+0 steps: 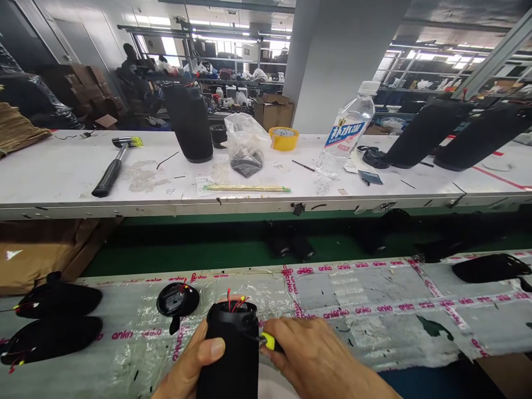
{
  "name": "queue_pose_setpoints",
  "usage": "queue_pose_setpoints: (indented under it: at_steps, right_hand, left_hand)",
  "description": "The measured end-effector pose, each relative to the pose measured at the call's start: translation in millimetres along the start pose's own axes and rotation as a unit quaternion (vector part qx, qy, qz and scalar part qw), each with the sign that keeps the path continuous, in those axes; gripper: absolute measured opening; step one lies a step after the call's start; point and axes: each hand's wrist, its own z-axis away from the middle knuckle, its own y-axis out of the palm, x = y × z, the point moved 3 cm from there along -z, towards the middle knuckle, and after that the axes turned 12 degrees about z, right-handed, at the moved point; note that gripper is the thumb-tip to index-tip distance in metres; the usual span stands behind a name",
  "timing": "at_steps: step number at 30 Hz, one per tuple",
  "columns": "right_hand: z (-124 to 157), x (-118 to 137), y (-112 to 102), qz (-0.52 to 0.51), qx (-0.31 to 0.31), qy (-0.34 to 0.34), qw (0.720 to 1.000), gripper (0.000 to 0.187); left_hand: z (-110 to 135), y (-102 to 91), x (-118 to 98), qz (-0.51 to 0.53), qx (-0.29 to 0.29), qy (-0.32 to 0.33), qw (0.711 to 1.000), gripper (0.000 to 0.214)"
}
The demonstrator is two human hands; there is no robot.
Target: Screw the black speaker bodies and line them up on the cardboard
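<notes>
A black fabric-covered cylinder (228, 357), which looks like a portable speaker body, stands upright and close to me. Red wires with a yellow connector (241, 300) stick out of its open top. My left hand (192, 360) is wrapped around its left side, thumb across the front. My right hand (318, 354) grips a tool with a yellow-and-black handle (270, 341). The tool's tip meets the upper right side of the cylinder, near the rim; its exact kind is hidden by my fingers. Left of the cylinder lies a round black part (178, 299) with wires.
Two similar cylinders (54, 338) lie at the left on the taped, plastic-covered surface (353, 327). On the white bench (166, 185) behind are a hammer (112, 169), a standing cylinder (189, 122), a bag (245, 144), yellow tape (284, 138), a water bottle (347, 130) and two tilted cylinders (428, 133).
</notes>
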Motion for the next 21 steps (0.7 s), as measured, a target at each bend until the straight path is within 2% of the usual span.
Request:
queue_pose_setpoints:
  at_steps: [6, 10, 14, 21]
  right_hand:
    - [-6.3, 4.3, -1.5, 0.048, -0.016, -0.039, 0.998, 0.026]
    - [-6.8, 3.5, -3.9, 0.054, -0.031, -0.039, 0.997, 0.033]
    - [-5.7, 3.0, -6.2, 0.041, -0.047, -0.042, 0.997, 0.037]
    - [-3.2, -0.4, -3.8, 0.038, -0.034, -0.045, 0.998, 0.038]
  left_hand:
    - [5.1, 6.9, -9.5, -0.049, 0.000, 0.021, 0.999, 0.068]
    - [5.2, 5.3, -12.8, -0.102, 0.004, 0.016, 0.995, 0.070]
    - [6.1, 7.3, -15.9, -0.112, 0.004, 0.027, 0.993, 0.069]
    - [6.1, 8.4, -17.8, -0.139, 0.010, 0.023, 0.990, 0.072]
